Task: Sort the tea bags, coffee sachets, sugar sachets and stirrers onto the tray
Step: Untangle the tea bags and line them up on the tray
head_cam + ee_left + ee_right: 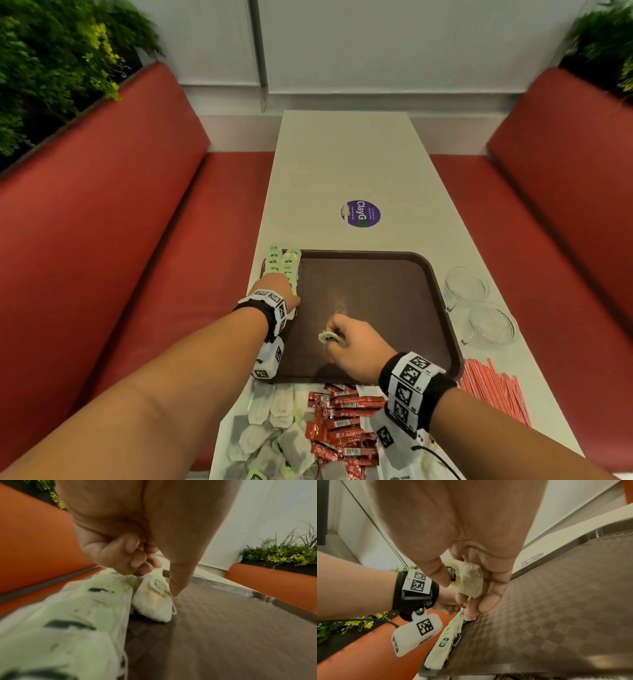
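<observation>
A brown tray (383, 294) lies on the table with a row of pale green tea bags (284, 263) along its left edge. My left hand (286, 298) is at the near end of that row. Its curled fingers and thumb pinch the top of the last tea bag (152, 604), which lies on the tray (223, 628). My right hand (334, 337) hovers over the tray's middle and holds another tea bag (471, 582) between thumb and fingers. Loose tea bags (267, 435), red coffee sachets (342, 425) and white sugar sachets (394, 455) are heaped in front of the tray. Red stirrers (493, 387) lie to its right.
Two glass cups (466, 287) (493, 323) stand to the right of the tray. A purple round sticker (360, 213) marks the table beyond it. Red benches (102, 222) flank the narrow table, with plants behind them.
</observation>
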Tool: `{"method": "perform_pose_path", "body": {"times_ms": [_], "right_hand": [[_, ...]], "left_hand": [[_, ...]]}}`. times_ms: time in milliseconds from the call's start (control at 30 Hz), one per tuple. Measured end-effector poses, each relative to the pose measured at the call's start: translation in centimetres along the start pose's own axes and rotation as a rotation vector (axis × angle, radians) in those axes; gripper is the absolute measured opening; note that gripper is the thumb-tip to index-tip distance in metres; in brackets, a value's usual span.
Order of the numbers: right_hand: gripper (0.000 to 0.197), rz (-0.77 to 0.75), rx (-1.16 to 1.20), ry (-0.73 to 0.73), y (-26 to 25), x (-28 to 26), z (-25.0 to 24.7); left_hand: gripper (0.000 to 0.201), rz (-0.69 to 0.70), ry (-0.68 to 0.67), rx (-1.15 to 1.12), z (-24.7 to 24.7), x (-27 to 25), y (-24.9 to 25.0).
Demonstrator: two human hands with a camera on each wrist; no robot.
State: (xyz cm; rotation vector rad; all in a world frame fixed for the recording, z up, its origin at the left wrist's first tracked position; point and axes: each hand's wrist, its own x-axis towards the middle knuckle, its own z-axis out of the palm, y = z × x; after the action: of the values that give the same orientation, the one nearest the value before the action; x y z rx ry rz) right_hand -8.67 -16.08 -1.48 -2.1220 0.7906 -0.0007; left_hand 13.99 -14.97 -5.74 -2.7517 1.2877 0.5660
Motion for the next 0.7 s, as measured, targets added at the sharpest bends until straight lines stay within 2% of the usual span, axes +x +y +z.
{"method": "perform_pose_path", "body": {"times_ms": [67, 167, 267, 367, 533, 700], "right_hand": [[0.006, -0.02, -0.013, 0.014, 0.0, 0.3, 0.0], [0.004, -0.058, -0.037, 0.092, 0.0, 0.9, -0.2], [0.007, -0.07, -0.029, 0.166, 0.1, 1.6, -0.3], [0.006, -0.068, 0.035, 0.183, 0.2, 2.4, -0.2], [0.006, -0.089, 0.071, 0.193, -0.1, 3.3, 0.5], [0.014, -0.092, 0.016, 0.146, -0.6, 3.8, 1.6]], "left_hand": [[0.035, 0.033, -0.004, 0.023, -0.6, -0.6, 0.1], [0.039, 0.122, 0.074, -0.013, -1.9, -2.5, 0.6], [0.034, 0.361, 0.121, -0.192, -2.7, -5.3, 0.8], [0.033, 0.547, 0.08, -0.305, -3.2, -8.3, 0.4], [0.01, 0.575, 0.128, -0.383, -2.7, -9.3, -1.5], [0.009, 0.614, 0.143, -0.368, -3.2, -9.4, -2.8]]}}
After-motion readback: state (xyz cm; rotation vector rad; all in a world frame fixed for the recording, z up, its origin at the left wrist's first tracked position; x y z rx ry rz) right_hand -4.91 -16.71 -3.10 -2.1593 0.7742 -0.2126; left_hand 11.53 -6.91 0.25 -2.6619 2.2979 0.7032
